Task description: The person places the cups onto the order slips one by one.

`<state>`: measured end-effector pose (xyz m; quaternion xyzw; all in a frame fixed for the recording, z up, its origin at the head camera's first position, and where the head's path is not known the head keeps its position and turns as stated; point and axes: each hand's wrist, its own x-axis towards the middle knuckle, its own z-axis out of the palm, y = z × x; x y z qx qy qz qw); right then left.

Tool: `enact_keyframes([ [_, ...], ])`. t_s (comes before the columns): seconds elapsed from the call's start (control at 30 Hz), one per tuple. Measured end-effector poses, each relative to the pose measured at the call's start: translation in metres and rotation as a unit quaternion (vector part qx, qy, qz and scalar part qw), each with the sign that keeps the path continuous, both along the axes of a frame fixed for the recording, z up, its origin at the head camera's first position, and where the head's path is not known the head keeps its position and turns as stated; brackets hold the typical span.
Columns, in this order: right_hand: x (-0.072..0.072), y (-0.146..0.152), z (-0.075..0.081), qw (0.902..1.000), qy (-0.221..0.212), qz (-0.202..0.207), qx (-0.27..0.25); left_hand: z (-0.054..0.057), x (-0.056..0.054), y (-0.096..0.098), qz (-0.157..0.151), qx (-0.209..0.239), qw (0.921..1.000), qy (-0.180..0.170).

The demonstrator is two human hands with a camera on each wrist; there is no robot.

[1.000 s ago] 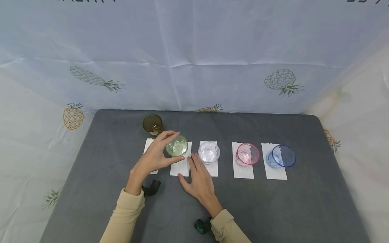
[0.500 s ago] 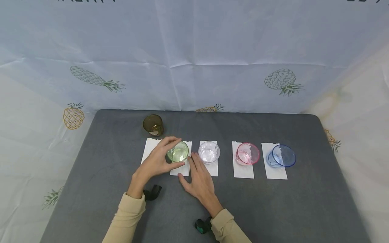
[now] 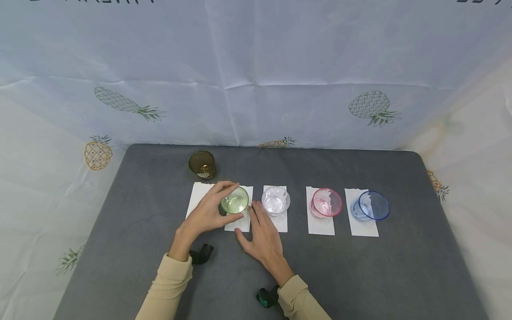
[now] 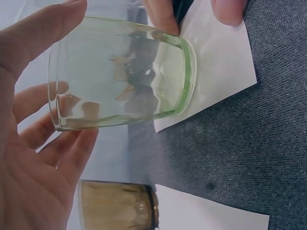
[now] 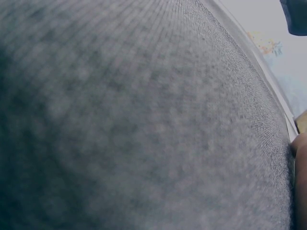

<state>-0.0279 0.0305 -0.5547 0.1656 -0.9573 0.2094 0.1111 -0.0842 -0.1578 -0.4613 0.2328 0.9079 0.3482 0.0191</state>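
Note:
My left hand [image 3: 205, 212] holds a light green glass tumbler [image 3: 235, 202] near its rim, thumb on the near side and fingers on the far side. The tumbler stands upright on a white paper strip [image 3: 238, 225]; the left wrist view shows the glass base [image 4: 189, 76] against that paper. With its fingers extended, my right hand [image 3: 265, 240] rests by the strip's right edge, fingertips close to the green glass. A clear glass [image 3: 276, 201] stands on another strip just beyond it. The right wrist view shows mostly grey cloth and a sliver of that hand.
A pink glass [image 3: 326, 203] and a blue glass [image 3: 370, 206] stand on their own paper strips to the right. Behind the leftmost strip [image 3: 197, 195], an amber glass [image 3: 202, 165] stands on the grey table [image 3: 380, 275]. A pineapple-printed curtain [image 3: 304, 58] hangs behind.
The green glass has moved slightly toward me and down onto its paper strip, with my left hand around it. Over the last half second both hands stay nearly still.

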Motion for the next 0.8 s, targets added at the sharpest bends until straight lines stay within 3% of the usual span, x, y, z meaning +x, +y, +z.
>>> enact_keyframes([
  [0.8, 0.0003, -0.001, -0.0002, 0.9998, 0.01, -0.002, -0.015, -0.0027, -0.0059, 0.0015, -0.001, 0.014, 0.9997, -0.019],
])
